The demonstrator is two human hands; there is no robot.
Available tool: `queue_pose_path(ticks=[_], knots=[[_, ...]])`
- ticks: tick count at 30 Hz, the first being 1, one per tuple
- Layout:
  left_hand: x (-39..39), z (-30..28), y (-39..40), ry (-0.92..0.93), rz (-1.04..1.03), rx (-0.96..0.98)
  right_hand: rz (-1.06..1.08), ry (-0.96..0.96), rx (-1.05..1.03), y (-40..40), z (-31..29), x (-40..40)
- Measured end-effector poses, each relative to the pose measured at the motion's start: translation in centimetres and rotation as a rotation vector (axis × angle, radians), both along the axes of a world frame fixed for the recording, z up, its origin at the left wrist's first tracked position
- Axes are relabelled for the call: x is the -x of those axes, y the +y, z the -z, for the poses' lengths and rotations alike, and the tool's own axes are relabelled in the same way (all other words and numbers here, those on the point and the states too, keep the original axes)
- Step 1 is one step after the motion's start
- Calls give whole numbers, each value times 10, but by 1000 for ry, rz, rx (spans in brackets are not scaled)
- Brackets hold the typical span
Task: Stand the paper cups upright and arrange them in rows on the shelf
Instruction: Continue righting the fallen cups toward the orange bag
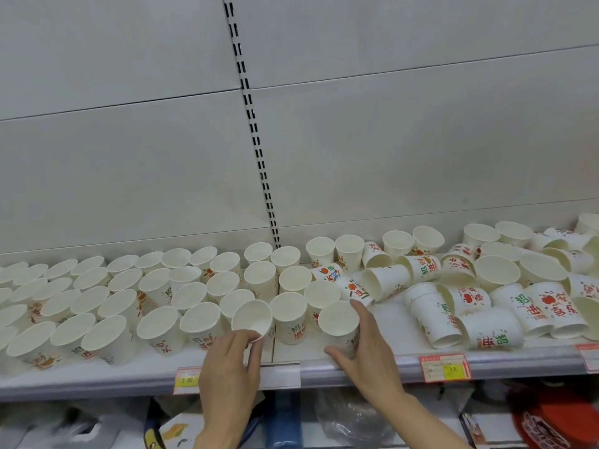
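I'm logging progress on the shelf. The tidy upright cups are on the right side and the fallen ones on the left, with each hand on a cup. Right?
Sides reversed: the head view shows upright cups on the left, fallen cups on the right. The left hand and right hand do each hold a cup.

The left hand [228, 361] covers the lower wall of the tilted cup [252, 315] it grips, so that cup's base and print cannot be seen. The right hand [359, 348] hides the near side of the cup [338, 319] it holds. Far left of the left hand, the rows of upright cups [19, 286] run off the picture's edge; far right of the right hand, the toppled cups [586, 306] are cut off too. Just below the hands, the price labels [444, 367] carry print too small to read. Lower still, goods under the shelf [372, 361] are blurred beyond telling.
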State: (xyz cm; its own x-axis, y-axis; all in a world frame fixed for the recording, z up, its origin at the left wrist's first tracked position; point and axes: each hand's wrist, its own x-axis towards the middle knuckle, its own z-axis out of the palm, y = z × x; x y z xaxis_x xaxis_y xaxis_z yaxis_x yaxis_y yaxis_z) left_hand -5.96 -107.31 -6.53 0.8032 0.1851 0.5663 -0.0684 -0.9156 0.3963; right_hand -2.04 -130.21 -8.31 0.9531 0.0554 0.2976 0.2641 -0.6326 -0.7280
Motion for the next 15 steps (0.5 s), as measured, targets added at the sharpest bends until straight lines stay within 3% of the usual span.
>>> queue_pose_path(ticks=[3, 8, 12, 15], knots=[[-7, 3, 6, 94, -14, -47, -2, -10, 39, 9, 4, -7], [-10, 8, 11, 199, 36, 71, -7, -68, 136, 9, 8, -13], [-10, -6, 9, 98, -45, 217, 72, -277, 106, -20, -3, -27], [-35, -38, 0, 91, -13, 179, 95, -340, 271, -46, -25, -74]])
